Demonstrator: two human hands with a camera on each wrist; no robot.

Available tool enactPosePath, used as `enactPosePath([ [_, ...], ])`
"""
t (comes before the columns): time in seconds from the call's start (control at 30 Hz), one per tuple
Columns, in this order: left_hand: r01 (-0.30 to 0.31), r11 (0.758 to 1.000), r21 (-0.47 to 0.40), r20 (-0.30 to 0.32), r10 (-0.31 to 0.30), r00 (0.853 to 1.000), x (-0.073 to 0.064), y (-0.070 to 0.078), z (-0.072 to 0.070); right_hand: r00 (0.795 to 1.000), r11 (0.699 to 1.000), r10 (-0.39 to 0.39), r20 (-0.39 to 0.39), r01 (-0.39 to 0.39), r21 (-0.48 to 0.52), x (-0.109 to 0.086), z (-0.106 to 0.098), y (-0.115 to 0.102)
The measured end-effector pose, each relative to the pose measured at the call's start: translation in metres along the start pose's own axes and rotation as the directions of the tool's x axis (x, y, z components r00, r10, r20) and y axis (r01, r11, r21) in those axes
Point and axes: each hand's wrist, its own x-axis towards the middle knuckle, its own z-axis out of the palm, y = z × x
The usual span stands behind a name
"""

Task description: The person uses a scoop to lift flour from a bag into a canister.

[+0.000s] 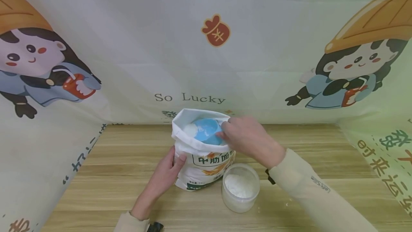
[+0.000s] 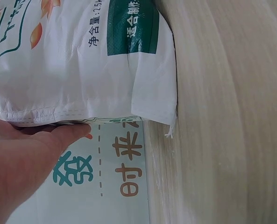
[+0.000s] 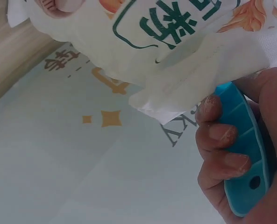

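Note:
A white flour bag (image 1: 206,167) stands upright on the table with its top open and rim folded outward. My left hand (image 1: 167,169) holds the bag's left side, thumb on the front; in the left wrist view, fingers (image 2: 59,140) lie along its side edge. My right hand (image 1: 243,135) grips the handle of a blue scoop (image 1: 207,131), whose bowl is inside the bag mouth with white flour on it. The right wrist view shows fingers (image 3: 222,135) curled round the ribbed handle (image 3: 245,154). A clear round jar (image 1: 240,203), lidless and partly filled with flour, stands right beside the bag.
The wood-grain table (image 1: 128,160) ends at a printed cloth backdrop (image 1: 273,63) close behind the bag. Cloth also rises at both sides. A few white specks (image 1: 288,203) lie on the table right of the jar.

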Motion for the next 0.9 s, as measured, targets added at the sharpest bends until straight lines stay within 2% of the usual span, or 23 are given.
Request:
enactPosePath([
  [0.13,0.006,1.000,0.000,-0.003,-0.006,1.000,0.000,0.000,0.000,0.999,0.998,0.007,-0.041,-0.004,0.064,-0.005,0.005,0.004],
  [0.33,0.005,1.000,-0.004,0.001,-0.005,1.000,-0.001,0.001,0.000,0.998,0.989,0.038,-0.051,-0.030,0.147,-0.008,0.006,0.006],
  [0.9,0.013,1.000,-0.011,0.012,-0.013,1.000,-0.002,0.003,-0.001,0.977,0.976,0.037,-0.212,0.010,0.217,-0.017,0.021,0.011],
])
